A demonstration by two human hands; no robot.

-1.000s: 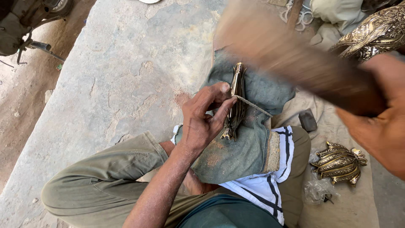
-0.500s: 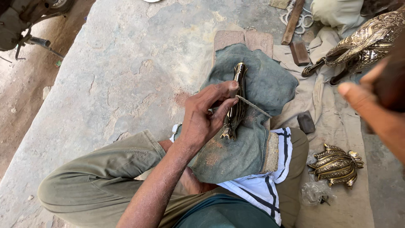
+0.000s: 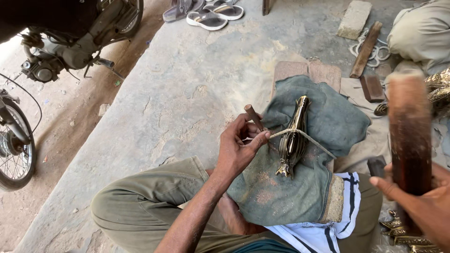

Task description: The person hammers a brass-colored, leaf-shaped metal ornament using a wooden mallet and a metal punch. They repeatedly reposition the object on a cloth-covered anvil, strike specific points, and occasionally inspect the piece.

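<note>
- Brass casting (image 3: pixel 293 138), long and ribbed like a folded wing, lies lengthwise on the grey-green cloth (image 3: pixel 328 117) draped over your lap, its narrow clawed end pointing toward you.
- A thin cord (image 3: pixel 309 139) crosses the casting near its middle and runs down to the right over the cloth.
- Your left hand (image 3: pixel 239 150) is closed around a short brown punch (image 3: pixel 253 117), pinched between thumb and fingers; the punch stands tilted, its upper end free above the fingers, its lower end hidden behind them just left of the casting.
- Your right hand (image 3: pixel 417 206) grips a thick wooden mallet (image 3: pixel 410 131), held upright at the right edge of the view and blurred; it is well apart from the casting.
- Cloth shows a dusting of pale filings (image 3: pixel 262 187) below the casting, and a folded white fabric with dark stripes (image 3: pixel 328 220) lies under its near edge.
- You sit cross-legged on the stone floor (image 3: pixel 187 84), olive trousers (image 3: pixel 140 211) filling the lower left.
- Beyond the cloth lie a flat wooden board (image 3: pixel 307 72), a wooden stick (image 3: pixel 365 49), a small dark block (image 3: pixel 372 88) and a pale stone block (image 3: pixel 355 18).
- More brass pieces (image 3: pixel 403 232) rest by your right knee, partly cut off by the frame.
- A pair of sandals (image 3: pixel 211 14) sits at the top, and a motorcycle (image 3: pixel 61 42) stands at the upper left on bare earth.
- Another person's clothed knee (image 3: pixel 422 33) shows at the top right corner.
</note>
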